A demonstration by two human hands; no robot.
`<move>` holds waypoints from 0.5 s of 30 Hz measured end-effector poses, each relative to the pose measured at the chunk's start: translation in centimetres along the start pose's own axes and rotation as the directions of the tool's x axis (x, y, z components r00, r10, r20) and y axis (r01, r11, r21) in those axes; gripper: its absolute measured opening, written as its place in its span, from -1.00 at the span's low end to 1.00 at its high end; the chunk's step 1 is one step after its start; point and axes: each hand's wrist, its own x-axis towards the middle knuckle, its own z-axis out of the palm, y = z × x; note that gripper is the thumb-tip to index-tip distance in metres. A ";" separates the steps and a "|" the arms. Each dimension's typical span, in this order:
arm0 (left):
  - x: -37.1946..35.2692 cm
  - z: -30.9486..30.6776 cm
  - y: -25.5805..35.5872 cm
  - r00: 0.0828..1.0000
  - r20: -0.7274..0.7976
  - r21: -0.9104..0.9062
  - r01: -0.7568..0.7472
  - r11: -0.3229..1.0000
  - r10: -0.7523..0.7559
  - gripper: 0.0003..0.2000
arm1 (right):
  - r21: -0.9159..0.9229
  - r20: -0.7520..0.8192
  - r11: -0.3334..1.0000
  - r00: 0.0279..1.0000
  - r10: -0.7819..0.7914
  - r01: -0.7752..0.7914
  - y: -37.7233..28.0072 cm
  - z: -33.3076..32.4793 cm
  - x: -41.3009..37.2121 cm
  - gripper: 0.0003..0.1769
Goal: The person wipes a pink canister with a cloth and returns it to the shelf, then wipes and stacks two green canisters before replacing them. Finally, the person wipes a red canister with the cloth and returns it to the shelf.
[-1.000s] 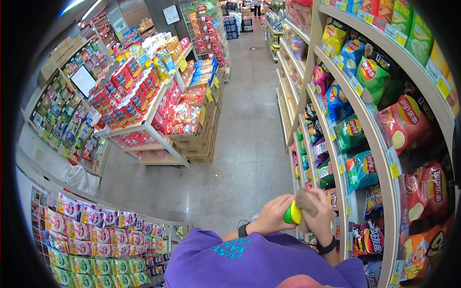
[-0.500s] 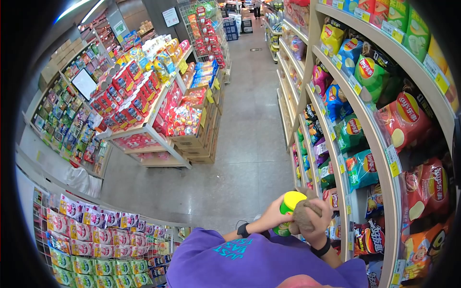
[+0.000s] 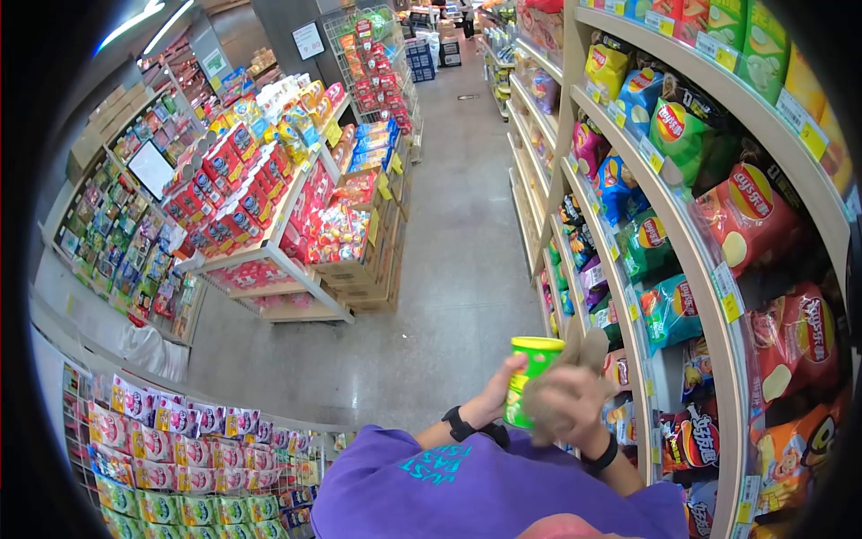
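Can [image 3: 532, 359], lower middle: stiff, light, maybe slippery. Held round its side by left hand [image 3: 496, 398]; right hand [image 3: 579, 406] clenched on cloth [image 3: 587, 347].

Supermkt aisle: grey tiled floor [image 3: 449, 296] runs ahead of your right hand [image 3: 575, 409], curved snack shelves [image 3: 687, 235] just to its rt, display racks [image 3: 301, 184] well left, strip lights [image 3: 148, 13] far upper left.
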 end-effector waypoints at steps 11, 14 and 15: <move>0.5 -2.2 -1.6 0.963 0.157 -0.075 -0.209 0.975 0.219 -0.38 | 0.055 -0.223 0.993 0.968 0.114 -0.105 0.5 0.8 0.7 -0.63; 0.9 -2.3 -0.6 0.986 -0.068 0.141 -0.145 0.979 0.155 -0.19 | 0.087 -0.067 0.996 0.998 -0.014 0.020 -0.6 1.6 -0.8 -0.69; 1.1 -2.2 -0.7 0.985 -0.067 0.140 -0.147 0.979 0.157 -0.19 | 0.112 0.032 0.990 0.995 -0.093 0.089 -0.9 1.6 -0.9 -0.71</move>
